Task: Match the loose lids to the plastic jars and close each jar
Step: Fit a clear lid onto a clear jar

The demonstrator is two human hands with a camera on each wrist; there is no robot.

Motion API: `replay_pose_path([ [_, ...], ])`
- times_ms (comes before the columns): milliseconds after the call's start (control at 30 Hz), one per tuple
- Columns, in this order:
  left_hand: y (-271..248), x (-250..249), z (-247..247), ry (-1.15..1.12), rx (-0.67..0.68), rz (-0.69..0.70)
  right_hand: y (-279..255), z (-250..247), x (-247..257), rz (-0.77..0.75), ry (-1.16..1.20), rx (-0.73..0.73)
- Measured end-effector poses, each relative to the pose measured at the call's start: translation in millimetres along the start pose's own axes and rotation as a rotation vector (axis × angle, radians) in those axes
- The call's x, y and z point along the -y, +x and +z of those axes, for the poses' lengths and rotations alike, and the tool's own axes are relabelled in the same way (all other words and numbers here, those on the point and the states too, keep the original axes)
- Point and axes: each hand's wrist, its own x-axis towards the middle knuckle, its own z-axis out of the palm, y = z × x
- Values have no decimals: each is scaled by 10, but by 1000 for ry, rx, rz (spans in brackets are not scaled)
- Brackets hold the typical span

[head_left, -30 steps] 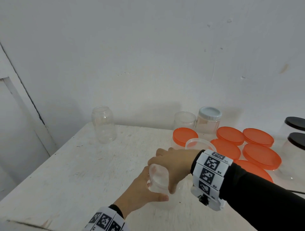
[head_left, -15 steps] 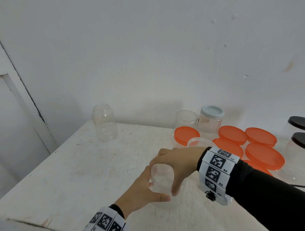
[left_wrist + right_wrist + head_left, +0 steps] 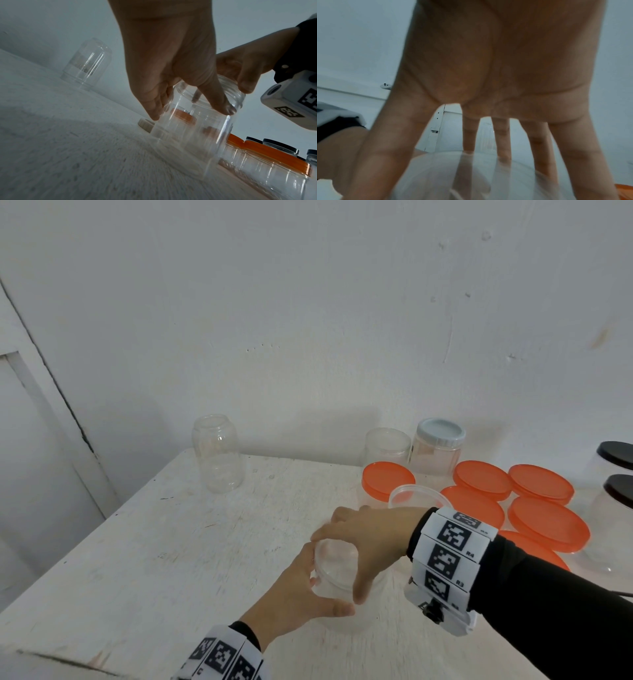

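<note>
Room: plain white wall, scuffed white-painted counter [image 3: 178, 546] with jars along the back.
Head view: left hand [image 3: 294, 597] wraps its grip round the small clear plastic jar [image 3: 337, 597] near the front of the counter; right hand [image 3: 366, 539] comes from above, fingers curled over the clear round lid [image 3: 335, 559] on the mouth.
Left wrist view: thumb and fingers clamp the jar just under its threaded neck; jar stands on the counter, looks empty.
Right wrist view: fingertips spread round the lid rim, thumb opposite.
Tip: I'd keep the lid level, hold the body firm and twist till snug, else it'll likely cross-thread.
Containers: tall clear jar [image 3: 218, 455] open and empty at back left; several orange-lidded jars [image 3: 548, 522], a pale-blue-lidded jar [image 3: 438, 446], two black-lidded jars [image 3: 616, 491] at right, contents too unclear to call.
</note>
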Motion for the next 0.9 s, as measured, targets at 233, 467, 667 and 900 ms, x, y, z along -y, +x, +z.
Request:
replay_pose_path([
  [233, -10, -37, 15, -22, -16, 5, 11, 85, -44, 48, 42, -81],
  [467, -41, -55, 9, 21, -54, -4, -17, 295, -66, 37, 36, -235],
  [667, -63, -98, -7, 54, -26, -9, -39, 487, -50, 70, 47, -382],
  [900, -73, -194, -29, 212, 44, -4, -103, 697, -39, 103, 125, -463],
])
